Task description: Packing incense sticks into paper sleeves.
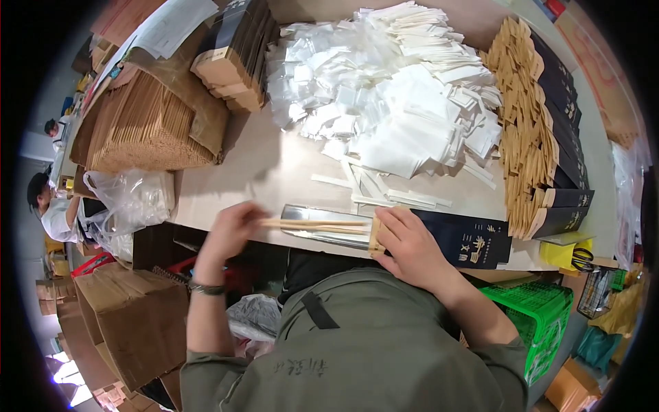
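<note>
My left hand (238, 228), slightly blurred, is closed on the ends of a pair of light wooden chopsticks (316, 223). The sticks lie pointing right along a shiny metal trough (296, 211) at the table's front edge. At its right end, the trough meets the tan mouth of a flat dark blue paper sleeve (461, 237). My right hand (406, 242) lies over that mouth with its thumb and fingers bent around the edge, pressing the sleeve to the table. How far the trough reaches inside is hidden by this hand.
A heap of white paper packets (419, 117) covers the table's far middle, with loose white strips (371, 185) before it. Overlapping filled sleeves (528, 130) line the right side. Stacked brown paper (154, 123) stands left; a green crate (535, 309) sits below right.
</note>
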`<action>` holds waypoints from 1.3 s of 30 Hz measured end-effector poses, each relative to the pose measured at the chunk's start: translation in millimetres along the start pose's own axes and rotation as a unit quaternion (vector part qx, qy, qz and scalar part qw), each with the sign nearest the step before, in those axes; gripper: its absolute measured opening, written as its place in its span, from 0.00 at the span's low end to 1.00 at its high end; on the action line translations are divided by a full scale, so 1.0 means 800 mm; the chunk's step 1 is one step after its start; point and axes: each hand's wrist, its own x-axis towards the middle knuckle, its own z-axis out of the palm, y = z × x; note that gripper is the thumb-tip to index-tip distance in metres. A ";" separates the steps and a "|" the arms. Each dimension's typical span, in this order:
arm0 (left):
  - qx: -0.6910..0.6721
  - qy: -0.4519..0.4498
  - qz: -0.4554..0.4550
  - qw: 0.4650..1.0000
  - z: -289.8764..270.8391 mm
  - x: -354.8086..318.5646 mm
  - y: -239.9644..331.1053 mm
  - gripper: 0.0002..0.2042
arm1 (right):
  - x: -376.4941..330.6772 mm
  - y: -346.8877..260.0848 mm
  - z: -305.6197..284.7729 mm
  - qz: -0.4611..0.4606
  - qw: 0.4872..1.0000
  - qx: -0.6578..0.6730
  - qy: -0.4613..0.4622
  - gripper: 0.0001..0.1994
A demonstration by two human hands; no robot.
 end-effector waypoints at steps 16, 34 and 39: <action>-0.108 -0.049 0.184 0.976 0.146 -0.017 0.112 0.27 | 0.000 -0.015 0.011 0.010 0.998 -0.051 0.046 0.20; -0.094 -0.309 0.246 0.914 0.172 -0.014 0.146 0.25 | -0.023 0.046 -0.044 -0.023 0.998 -0.043 -0.043 0.24; -0.014 -0.223 0.013 0.975 0.131 -0.018 0.135 0.24 | -0.012 0.000 -0.036 0.048 0.992 -0.117 0.021 0.17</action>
